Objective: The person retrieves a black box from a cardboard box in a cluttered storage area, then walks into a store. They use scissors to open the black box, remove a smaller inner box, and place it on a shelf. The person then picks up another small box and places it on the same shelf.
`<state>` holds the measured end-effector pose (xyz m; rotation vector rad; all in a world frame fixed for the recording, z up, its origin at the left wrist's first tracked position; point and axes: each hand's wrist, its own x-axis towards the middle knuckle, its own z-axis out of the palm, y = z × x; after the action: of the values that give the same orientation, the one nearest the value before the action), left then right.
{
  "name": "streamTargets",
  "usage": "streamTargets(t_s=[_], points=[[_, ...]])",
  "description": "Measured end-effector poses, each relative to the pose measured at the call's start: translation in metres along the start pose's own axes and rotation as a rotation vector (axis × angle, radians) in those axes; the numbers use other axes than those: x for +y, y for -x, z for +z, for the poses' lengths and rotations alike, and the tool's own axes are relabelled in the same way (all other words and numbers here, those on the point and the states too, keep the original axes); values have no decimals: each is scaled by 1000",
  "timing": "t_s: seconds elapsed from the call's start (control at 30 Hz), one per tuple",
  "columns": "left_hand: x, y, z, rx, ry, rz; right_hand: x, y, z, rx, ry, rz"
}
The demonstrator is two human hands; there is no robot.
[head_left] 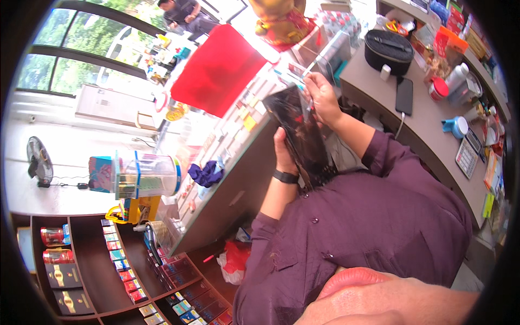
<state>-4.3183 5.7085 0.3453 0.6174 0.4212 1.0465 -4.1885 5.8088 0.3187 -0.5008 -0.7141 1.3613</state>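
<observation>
A glossy dark package (295, 127) is held up in front of the torso, its top overlapping the counter's (225, 197) near edge in view. The left hand (284, 153) grips its left edge, thumb in front, other fingers hidden; the right hand (324, 100) pinches its upper right edge. Open room shows between counter and left forearm; a phone (404, 96) lies near the grey desk's (364, 76) left edge.

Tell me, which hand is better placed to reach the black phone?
Probably the right hand: it is nearer the black phone, while the left hand grips the dark glossy package farther away.
</observation>
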Motion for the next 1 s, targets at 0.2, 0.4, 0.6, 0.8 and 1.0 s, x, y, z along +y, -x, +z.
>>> streamTargets(t_s=[0.2, 0.4, 0.6, 0.8, 1.0], points=[[-1, -3, 1, -58, 95, -58, -1, -12, -1, 56, 722, -215], [-3, 4, -8, 40, 49, -69, -17, -27, -18, -289, 940, 254], [0, 15, -11, 253, -339, -80, -37, -27, -18, -291, 884, 292], [6, 9, -14, 459, -378, 201, -48, -16, -4, -326, 394, 445], [18, 8, -30, 480, -206, 240, -22, 5, 9, -414, -151, 489]])
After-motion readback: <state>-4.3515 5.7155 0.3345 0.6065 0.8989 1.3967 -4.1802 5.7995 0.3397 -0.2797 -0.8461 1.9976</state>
